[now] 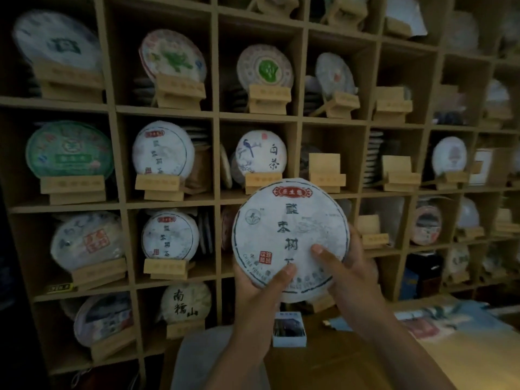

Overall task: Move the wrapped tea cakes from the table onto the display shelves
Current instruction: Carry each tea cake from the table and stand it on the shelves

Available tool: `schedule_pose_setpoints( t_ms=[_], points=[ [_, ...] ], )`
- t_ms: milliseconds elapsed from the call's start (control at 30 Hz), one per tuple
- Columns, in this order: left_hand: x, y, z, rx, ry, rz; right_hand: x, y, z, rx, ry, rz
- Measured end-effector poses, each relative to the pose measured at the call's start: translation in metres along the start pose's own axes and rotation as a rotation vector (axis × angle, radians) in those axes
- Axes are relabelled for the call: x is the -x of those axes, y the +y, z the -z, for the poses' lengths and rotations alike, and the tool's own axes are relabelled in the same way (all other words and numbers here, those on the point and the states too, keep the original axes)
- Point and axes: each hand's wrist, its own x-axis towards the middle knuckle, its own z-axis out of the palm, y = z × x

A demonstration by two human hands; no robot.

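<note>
Filling the wall beyond both hands, the display shelves (216,116) were already stocked with many wrapped cakes, though bare wooden stands (326,171) were seen just above the right hand (351,266). One tea cake (289,237) was held upright, gripped at its lower edge by that hand and the left hand (261,280), thumbs pressed on its face, not yet shelved. Below the wrists lay the table (464,350) and a small box (289,329).

Both hands — left hand (263,280), right hand (347,266) — grip a wrapped tea cake (289,237) before the shelves (215,116)
</note>
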Motion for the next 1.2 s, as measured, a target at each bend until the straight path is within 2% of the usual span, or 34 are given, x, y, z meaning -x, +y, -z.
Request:
schedule_pose_setpoints(
  t_ms=[233,367,467,633,767,933,1200],
  points=[
    [-0.058,-0.030,0.014,-0.162,-0.028,0.157,-0.052,0.054,0.026,-0.095,0.057,-0.069],
    [-0.096,-0.042,0.029,-0.291,-0.192,0.264,-0.074,0.084,0.037,-0.218,0.140,-0.140],
    [-0.133,-0.047,0.047,-0.378,-0.294,0.344,-0.093,0.101,0.050,-0.215,0.227,-0.173],
    [-0.216,-0.074,0.113,-0.464,-0.040,0.342,-0.130,0.124,0.064,-0.172,0.268,-0.157],
    [-0.272,-0.110,0.166,-0.620,0.033,0.350,-0.151,0.140,0.066,-0.172,0.290,-0.128],
    [-0.311,-0.160,0.185,-0.857,0.005,0.257,-0.169,0.153,0.072,-0.128,0.296,-0.090],
    [-0.343,-0.209,0.187,-0.749,0.120,0.323,-0.202,0.163,0.103,-0.123,0.297,-0.079]
  ],
)
